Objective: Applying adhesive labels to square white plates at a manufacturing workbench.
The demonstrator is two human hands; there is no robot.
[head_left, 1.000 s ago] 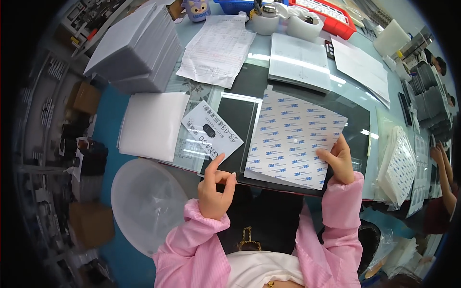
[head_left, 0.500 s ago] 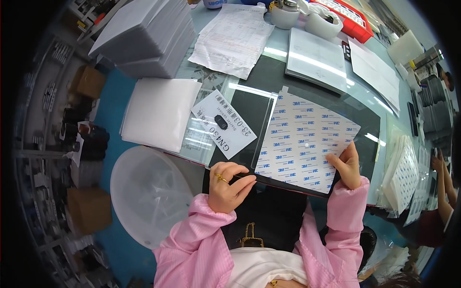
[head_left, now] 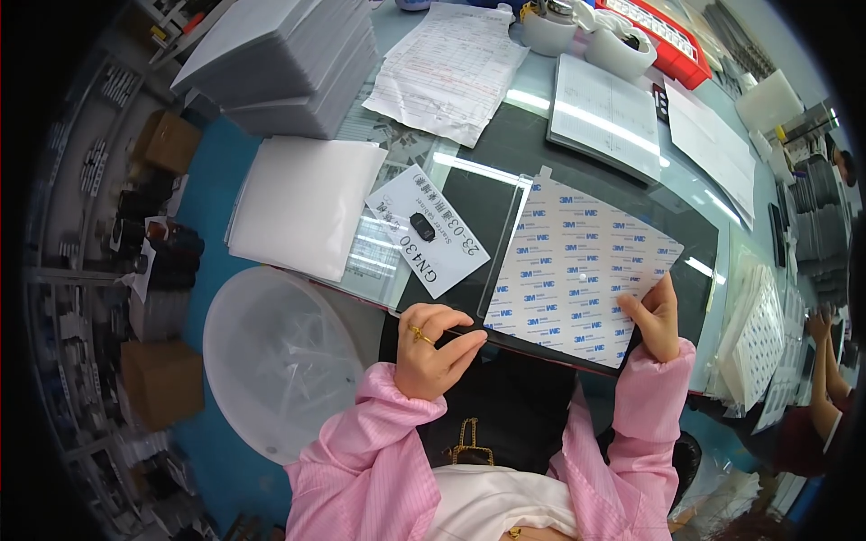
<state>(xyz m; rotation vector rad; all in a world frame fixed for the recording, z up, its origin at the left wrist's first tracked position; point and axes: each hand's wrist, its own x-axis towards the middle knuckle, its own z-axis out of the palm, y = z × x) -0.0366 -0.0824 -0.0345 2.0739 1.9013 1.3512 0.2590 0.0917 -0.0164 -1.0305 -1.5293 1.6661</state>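
Note:
My right hand [head_left: 657, 323] grips the right edge of a white adhesive-backed sheet [head_left: 577, 270] with blue print, its thumb lying on top. The sheet rests at an angle over a dark mat [head_left: 690, 279] near the table's front edge, with a small tab at its top corner. At the front edge, left of the sheet, my left hand [head_left: 435, 352] is half curled. Its thumb and index finger are apart, with nothing visible between them. A white printed card [head_left: 456, 261] lies left of the sheet, with a small black oval piece [head_left: 422, 227] on it.
A pile of white sheets [head_left: 307, 203] and a tall grey stack [head_left: 280, 63] stand on the left. Behind are a creased paper form [head_left: 442, 72], a stack of flat panels [head_left: 603, 113] and white pots [head_left: 621, 52]. A translucent bin [head_left: 271, 370] stands below the table's left side.
The view has shifted slightly, moving the tabletop a little to the right. Both hands keep nearly the same pose, and the sheet stays in my right hand.

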